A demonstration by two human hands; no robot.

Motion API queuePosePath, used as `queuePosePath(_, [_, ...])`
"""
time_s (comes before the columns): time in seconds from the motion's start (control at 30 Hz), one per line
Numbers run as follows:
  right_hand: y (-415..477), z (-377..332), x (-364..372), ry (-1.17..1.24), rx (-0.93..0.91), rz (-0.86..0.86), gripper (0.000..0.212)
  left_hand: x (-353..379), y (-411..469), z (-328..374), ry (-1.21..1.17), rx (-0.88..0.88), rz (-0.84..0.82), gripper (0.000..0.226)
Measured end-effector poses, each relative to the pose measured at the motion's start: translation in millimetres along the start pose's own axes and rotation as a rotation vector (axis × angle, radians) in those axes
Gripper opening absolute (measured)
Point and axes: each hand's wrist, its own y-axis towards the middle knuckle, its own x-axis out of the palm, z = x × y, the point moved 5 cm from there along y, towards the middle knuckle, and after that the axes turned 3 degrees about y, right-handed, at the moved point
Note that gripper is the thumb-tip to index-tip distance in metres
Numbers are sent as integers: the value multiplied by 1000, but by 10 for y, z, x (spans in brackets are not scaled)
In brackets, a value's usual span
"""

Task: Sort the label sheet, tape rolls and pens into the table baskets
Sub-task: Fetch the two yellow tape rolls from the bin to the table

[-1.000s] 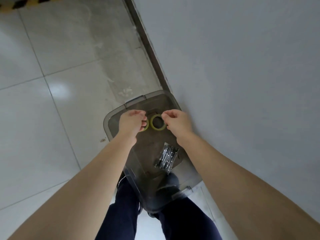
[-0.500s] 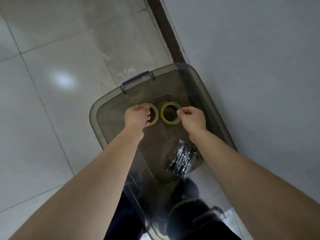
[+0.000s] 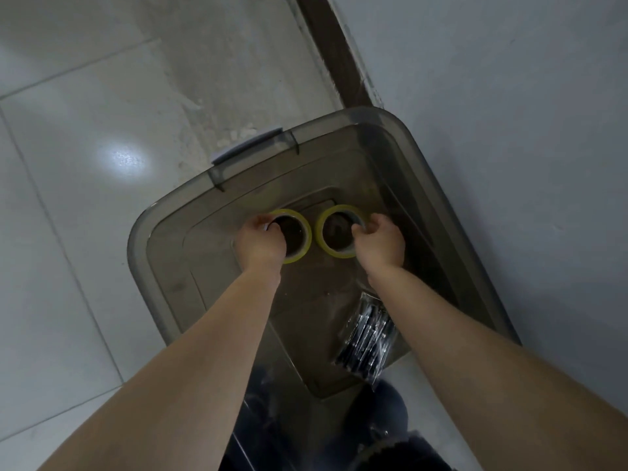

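From the head camera, a smoky translucent storage bin (image 3: 163, 253) stands on the tiled floor (image 3: 68, 198) against a grey wall (image 3: 509, 130). Two yellow-edged tape rolls lie flat on its bottom, side by side but apart. The left hand (image 3: 260, 244) is curled over the near-left rim of the left tape roll (image 3: 300, 239), with fingertips hooked into its core, so it appears to be pinching the ring wall. The right hand (image 3: 380, 243) does the same on the right rim of the right tape roll (image 3: 326, 236), with a finger inside the hole and the rest outside. Nearer the person, just beside the right forearm, a clear packet of black pens (image 3: 367, 334) lies on the bin bottom, untouched. No label sheet or baskets show here.

The rolls look light and rigid, with smooth sides; gripping through the core against the outer face seems the surest hold. The pen packet's film is probably slippery and floppy, so it is best taken across its middle.
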Motion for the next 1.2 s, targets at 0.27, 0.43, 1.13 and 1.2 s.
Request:
queuePosePath(0.27, [-33, 109, 107, -181, -44, 123, 54, 64, 56, -87, 235, 107, 131, 38])
queuePosePath(0.43, [29, 132, 206, -172, 26, 19, 57, 169, 131, -182, 218, 30, -39, 62])
queuePosePath(1.13, [309, 92, 413, -115, -7, -95, 53, 154, 247, -273, -68, -131, -1, 47])
queuePosePath(1.2, [315, 110, 421, -65, -17, -121, 49, 152, 209, -295, -143, -158, -1, 43])
